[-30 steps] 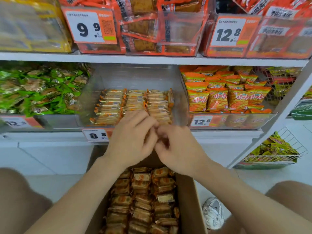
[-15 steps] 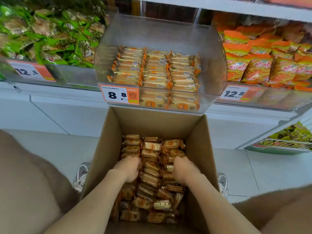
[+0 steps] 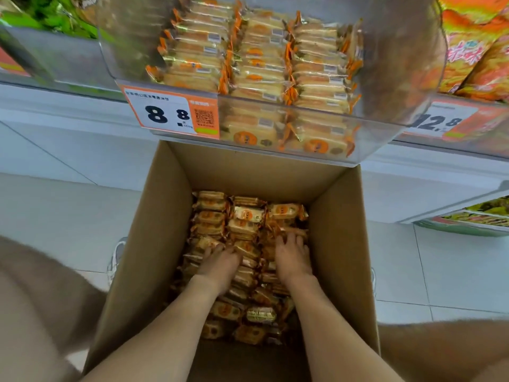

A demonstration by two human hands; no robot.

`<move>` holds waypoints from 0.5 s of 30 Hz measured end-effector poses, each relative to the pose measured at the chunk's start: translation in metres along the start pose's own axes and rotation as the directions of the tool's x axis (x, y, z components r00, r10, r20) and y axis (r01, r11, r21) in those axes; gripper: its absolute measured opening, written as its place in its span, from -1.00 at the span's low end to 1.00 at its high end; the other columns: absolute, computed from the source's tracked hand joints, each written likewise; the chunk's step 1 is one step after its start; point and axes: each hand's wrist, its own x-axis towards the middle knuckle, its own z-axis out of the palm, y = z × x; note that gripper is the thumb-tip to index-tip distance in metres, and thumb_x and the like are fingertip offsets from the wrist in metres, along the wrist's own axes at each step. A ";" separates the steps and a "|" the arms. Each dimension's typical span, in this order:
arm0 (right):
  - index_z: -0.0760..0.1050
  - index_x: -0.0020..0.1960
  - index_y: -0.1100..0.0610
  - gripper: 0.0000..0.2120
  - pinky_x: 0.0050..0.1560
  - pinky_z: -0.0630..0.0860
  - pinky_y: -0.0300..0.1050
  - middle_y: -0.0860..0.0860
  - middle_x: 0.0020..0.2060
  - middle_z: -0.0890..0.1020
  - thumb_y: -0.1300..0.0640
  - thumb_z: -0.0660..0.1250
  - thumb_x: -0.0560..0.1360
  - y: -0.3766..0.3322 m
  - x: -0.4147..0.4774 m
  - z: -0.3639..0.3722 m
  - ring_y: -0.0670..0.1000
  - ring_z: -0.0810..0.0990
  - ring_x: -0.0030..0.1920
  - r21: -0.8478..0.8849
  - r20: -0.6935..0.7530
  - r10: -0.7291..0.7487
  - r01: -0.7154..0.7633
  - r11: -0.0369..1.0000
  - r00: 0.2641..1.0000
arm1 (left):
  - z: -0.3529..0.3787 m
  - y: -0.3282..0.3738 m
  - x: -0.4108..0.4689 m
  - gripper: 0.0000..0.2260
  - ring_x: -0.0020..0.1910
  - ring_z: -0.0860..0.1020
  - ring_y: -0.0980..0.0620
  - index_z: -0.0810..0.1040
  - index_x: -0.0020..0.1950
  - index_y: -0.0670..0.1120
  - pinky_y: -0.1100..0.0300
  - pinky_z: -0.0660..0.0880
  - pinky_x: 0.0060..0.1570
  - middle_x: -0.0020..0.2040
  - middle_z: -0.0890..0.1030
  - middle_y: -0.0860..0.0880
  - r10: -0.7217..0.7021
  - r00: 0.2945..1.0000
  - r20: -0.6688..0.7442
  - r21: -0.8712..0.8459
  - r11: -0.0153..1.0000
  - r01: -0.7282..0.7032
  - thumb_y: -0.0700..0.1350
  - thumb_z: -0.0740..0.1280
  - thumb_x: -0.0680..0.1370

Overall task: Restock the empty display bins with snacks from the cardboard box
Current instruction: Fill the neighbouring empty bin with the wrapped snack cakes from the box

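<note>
- Your left hand [image 3: 220, 264] is deep in the cardboard box [image 3: 154, 244], palm down on the snack packets [image 3: 245, 216] left of the middle. Its fingertips dip between the wrappers, so you cannot tell whether it grips one.
- Your right hand [image 3: 293, 256] lies just beside it on the right-hand column of packets, near the box's right wall. Its fingers [image 3: 296, 236] are spread and nearly straight, resting on the wrappers and not closed round any.
- The two hands are apart, with a row of packets between them.
- The packets fill the bottom of the box in rough rows, both ahead of your fingertips and under your forearms.
- The box stands on the tiled floor [image 3: 55, 210], directly below the clear display bin [image 3: 399, 78] on the shelf.
- That bin holds three rows of the same packets and carries a price tag [image 3: 170, 113] reading 8.8 on its front.
- Orange bags [image 3: 473, 51] fill the next bin to the right, and green packets [image 3: 55, 12] the one to the left.
- A shoe [image 3: 115, 257] shows beside the box's left wall.
</note>
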 end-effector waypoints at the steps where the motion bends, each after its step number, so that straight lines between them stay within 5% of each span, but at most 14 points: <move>1: 0.27 0.57 0.05 -0.40 0.50 0.26 0.21 0.17 0.53 0.27 0.27 0.34 0.59 0.001 -0.001 0.000 0.25 0.21 0.52 -0.022 0.004 -0.008 0.008 1.000 1.000 | 0.000 0.000 0.000 -0.53 0.61 0.19 -0.21 0.43 0.53 0.02 -0.20 0.10 0.58 0.60 0.31 -0.09 -0.003 1.000 0.003 -0.007 1.000 0.003 -0.24 0.35 0.63; 4: 0.34 0.52 -0.04 -0.48 0.47 0.18 0.25 0.06 0.46 0.43 0.25 0.29 0.61 0.006 -0.009 -0.004 0.21 0.23 0.51 0.015 0.011 -0.055 0.054 0.998 0.998 | 0.001 -0.001 -0.002 -0.53 0.58 0.23 -0.19 0.43 0.51 0.01 -0.16 0.15 0.57 0.56 0.37 -0.07 0.007 1.000 0.002 -0.030 1.000 -0.007 -0.17 0.38 0.61; 7: 0.46 0.36 -0.08 -0.66 0.46 0.19 0.19 0.00 0.35 0.52 0.19 0.34 0.64 0.010 -0.018 -0.009 0.14 0.36 0.43 0.259 0.003 -0.077 0.073 0.963 0.997 | -0.004 -0.002 -0.011 -0.64 0.51 0.27 -0.16 0.49 0.42 0.01 -0.12 0.20 0.53 0.47 0.46 -0.05 0.035 0.999 0.011 -0.023 0.999 -0.035 -0.16 0.34 0.62; 11: 0.43 0.28 -0.17 -0.56 0.45 0.32 0.13 -0.08 0.37 0.46 0.14 0.50 0.53 0.015 -0.035 -0.021 0.13 0.42 0.40 0.468 -0.100 -0.054 0.095 0.878 0.993 | -0.015 -0.006 -0.029 -0.67 0.46 0.31 -0.14 0.48 0.35 0.04 -0.14 0.27 0.48 0.40 0.46 -0.03 0.039 0.997 -0.062 -0.153 0.987 -0.048 -0.15 0.36 0.60; 15: 0.48 0.27 -0.15 -0.51 0.37 0.46 0.11 -0.11 0.31 0.42 0.12 0.59 0.45 0.021 -0.054 -0.050 0.15 0.46 0.33 0.478 -0.206 -0.043 0.138 0.868 0.978 | -0.039 -0.012 -0.049 -0.71 0.05 0.56 0.04 0.44 0.02 0.14 0.17 0.45 -0.08 0.07 0.56 0.09 0.002 0.976 -0.217 -0.497 0.861 -0.112 -0.17 0.48 0.54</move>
